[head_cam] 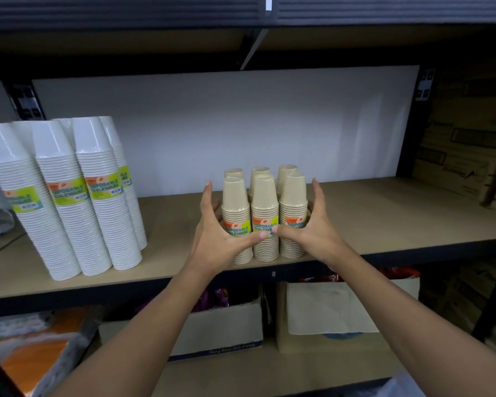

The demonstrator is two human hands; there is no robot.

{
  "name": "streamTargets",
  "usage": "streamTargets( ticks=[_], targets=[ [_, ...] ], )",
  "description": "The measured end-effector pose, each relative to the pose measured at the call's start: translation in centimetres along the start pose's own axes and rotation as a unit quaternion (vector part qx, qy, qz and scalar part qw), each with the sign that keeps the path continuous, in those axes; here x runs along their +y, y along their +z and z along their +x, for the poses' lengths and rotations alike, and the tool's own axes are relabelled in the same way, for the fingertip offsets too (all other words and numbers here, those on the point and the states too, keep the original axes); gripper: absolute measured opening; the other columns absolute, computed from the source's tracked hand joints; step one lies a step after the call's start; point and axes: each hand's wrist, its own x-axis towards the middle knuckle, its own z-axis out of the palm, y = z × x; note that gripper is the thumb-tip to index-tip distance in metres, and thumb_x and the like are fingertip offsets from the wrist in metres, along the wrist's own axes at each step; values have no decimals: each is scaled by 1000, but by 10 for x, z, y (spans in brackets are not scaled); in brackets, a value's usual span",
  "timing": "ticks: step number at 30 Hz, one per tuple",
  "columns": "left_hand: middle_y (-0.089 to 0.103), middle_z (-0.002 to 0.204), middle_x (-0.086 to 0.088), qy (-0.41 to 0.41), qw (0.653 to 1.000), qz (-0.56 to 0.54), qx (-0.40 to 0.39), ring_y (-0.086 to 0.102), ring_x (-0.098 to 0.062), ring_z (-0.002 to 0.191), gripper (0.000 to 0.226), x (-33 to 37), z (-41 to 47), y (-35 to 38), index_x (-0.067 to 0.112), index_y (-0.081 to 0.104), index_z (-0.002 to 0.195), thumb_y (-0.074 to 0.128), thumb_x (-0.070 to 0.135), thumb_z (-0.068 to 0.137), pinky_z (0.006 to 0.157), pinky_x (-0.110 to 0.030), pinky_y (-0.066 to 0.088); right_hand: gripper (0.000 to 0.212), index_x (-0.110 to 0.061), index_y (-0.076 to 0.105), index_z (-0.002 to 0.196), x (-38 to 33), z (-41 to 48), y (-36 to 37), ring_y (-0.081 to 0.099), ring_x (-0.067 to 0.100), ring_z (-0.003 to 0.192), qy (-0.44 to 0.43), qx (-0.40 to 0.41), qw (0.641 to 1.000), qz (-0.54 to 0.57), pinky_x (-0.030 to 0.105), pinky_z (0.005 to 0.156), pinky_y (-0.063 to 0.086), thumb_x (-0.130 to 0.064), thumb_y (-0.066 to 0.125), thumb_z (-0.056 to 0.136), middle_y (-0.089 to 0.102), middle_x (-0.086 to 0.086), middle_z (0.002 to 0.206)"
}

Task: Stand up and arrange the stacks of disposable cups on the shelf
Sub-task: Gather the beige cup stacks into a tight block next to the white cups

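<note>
Several short stacks of beige disposable cups [264, 207] stand upright in two rows near the front edge of the shelf [384, 213], each with a green and orange label. My left hand [221, 230] cups the group from the left, thumb across the front labels. My right hand [309, 224] cups it from the right, thumb meeting the left one at the middle stack. Fingers of both hands reach along the sides, mostly straight. Several tall stacks of white cups [69, 196] stand upright at the shelf's left.
A white back panel [226, 124] closes the shelf behind the cups. Cardboard cartons [467, 150] sit at the right end. Below the shelf are open boxes [341, 310] and orange packets [32, 348]. A dark upper shelf [241, 12] hangs overhead.
</note>
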Motion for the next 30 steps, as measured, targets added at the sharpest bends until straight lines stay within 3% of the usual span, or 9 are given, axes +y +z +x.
streamTargets(
  ticks=[3,7,11,15,21,24,26,30],
  targets=[
    [42,152,6,3,1000,3,-13,41,-9,138,143,-1,9,0,51,-10,147,90,61,47,110,-36,34,128,-34,-16,155,-1,5,-2,50,-35,74,6,-9,1000,-7,-2,61,43,-10,83,77,39,-37,102],
    [57,123,25,-6,1000,-8,-29,58,-1,116,143,-3,14,2,51,-8,148,92,55,47,102,-34,43,132,-38,-19,154,6,11,-3,54,-28,83,-1,-21,1000,-15,5,70,42,-18,86,76,43,-32,113],
    [55,139,9,-4,1000,-21,-22,57,-9,124,141,-6,18,1,55,-5,146,92,60,44,107,-48,45,131,-40,-19,154,10,15,-2,54,-23,90,-9,-20,1000,-13,21,91,42,-18,85,76,42,-37,113],
    [50,145,5,-3,1000,-6,-15,53,-10,128,141,-6,20,-3,54,-5,147,92,60,45,108,-45,43,131,-39,-19,153,12,19,3,54,-14,104,-18,-26,999,-14,31,101,42,-15,84,77,44,-38,115],
    [44,148,10,-7,999,-14,-37,47,-8,132,144,-10,23,-6,50,-7,149,92,59,44,110,-40,38,132,-38,-20,153,12,21,8,52,-16,104,-20,-24,1000,-1,29,99,41,-14,85,76,43,-34,120],
    [49,135,23,-6,999,-21,-45,51,-5,128,144,-10,24,-5,43,-6,151,93,52,47,106,-33,40,132,-36,-20,154,13,22,9,52,-23,98,-19,-22,1000,3,20,91,41,-14,85,76,40,-38,118],
    [51,137,19,-2,999,-17,-42,52,-6,127,143,-10,24,-5,43,-5,151,93,52,48,105,-32,40,132,-36,-19,154,14,23,11,51,-26,96,-21,-22,1000,2,16,87,40,-16,85,75,38,-40,118],
    [49,143,13,-4,999,-4,-36,53,-8,127,142,-12,24,-12,47,-4,150,92,59,45,108,-41,42,132,-38,-18,154,12,25,16,52,-18,103,-26,-27,999,-5,26,96,42,-18,86,75,42,-36,121]
  ],
)
